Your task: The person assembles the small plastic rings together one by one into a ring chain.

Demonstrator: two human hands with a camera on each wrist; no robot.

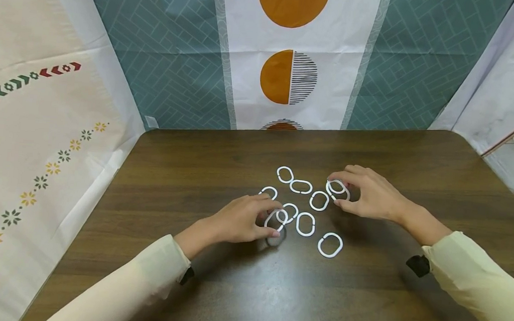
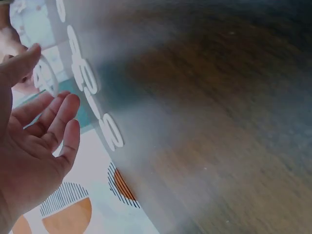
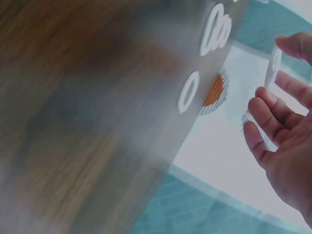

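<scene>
The left hand (image 1: 240, 222) pinches one white ring (image 1: 276, 219) upright between thumb and fingertips at about 7 o'clock of the cluster, just off the dark desk (image 1: 192, 175); the right hand (image 1: 370, 192) pinches another ring (image 1: 338, 189) at 2 o'clock. In my judgement each ring is best held lightly by its rim and lifted straight up, so its edge does not snag a neighbour. Loose rings (image 1: 305, 224) lie flat between the hands, some touching, with one apart (image 1: 330, 245) at 5 o'clock; they crowd the left hand closely. Patterned curtains (image 1: 286, 77) hang behind at 12 o'clock.
</scene>
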